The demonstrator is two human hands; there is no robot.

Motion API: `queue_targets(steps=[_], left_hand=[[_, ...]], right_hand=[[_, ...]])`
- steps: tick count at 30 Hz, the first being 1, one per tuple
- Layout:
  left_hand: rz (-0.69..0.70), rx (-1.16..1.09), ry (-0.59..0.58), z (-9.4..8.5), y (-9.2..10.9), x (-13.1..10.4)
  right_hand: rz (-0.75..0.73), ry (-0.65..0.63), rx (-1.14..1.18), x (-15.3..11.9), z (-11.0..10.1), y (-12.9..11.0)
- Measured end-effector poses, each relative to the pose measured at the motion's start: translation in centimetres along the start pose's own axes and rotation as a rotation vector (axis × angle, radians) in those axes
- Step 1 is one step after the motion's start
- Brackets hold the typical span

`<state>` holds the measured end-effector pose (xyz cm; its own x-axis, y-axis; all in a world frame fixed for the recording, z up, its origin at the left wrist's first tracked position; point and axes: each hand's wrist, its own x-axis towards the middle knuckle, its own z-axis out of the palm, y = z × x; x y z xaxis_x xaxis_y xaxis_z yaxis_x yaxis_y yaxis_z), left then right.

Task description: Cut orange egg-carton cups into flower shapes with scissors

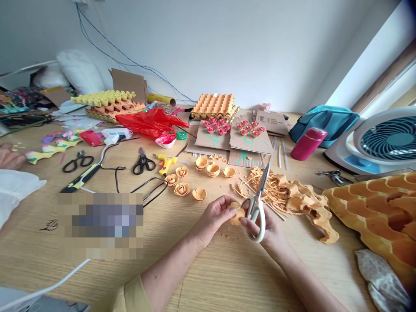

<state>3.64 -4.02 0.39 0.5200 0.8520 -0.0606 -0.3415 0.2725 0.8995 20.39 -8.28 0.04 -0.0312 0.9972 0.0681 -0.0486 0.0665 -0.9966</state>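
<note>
Left hand: closed on a small orange cup, which is pinched by its rim between thumb and fingers.
Right hand: curled around the scissors; the cup's near edge is also met by the thumb.
Scissors: carried by their white handles just right of the cup, with the blades pointed up and away from the grip, nearly together.
Orange cup: held between the two hands, above the table; a few small scraps are scattered below it.
Loose cups: three are set in a row beyond the grip, and a single petalled cup is placed nearer, to its left.
Paper roses: three are grouped farther left of the grip, near the yellow glue gun.
Trimmings: heaped beyond and to the right of the grip, beside a torn carton piece.
Egg tray: laid well to the right of the grip.
Cardboard sheets: spread beyond the loose cups, with red flowers mounted on them.
Black-handled scissors: left lying beyond the glue gun's side, well left of the grip.
Another person's hand: seen at the far left, its action unclear.
</note>
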Motion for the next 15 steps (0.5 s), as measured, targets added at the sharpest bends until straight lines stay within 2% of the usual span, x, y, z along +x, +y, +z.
queue_targets(steps=[10,15], left_hand=[[-0.006,0.035,0.001,0.26,0.65,-0.37],[-0.001,0.133,0.023,0.56,0.89,-0.32]], right_hand=[[-0.038,0.003,-0.050,0.18,-0.04,-0.43],[-0.092,-0.025,-0.115,0.06,-0.27,0.31]])
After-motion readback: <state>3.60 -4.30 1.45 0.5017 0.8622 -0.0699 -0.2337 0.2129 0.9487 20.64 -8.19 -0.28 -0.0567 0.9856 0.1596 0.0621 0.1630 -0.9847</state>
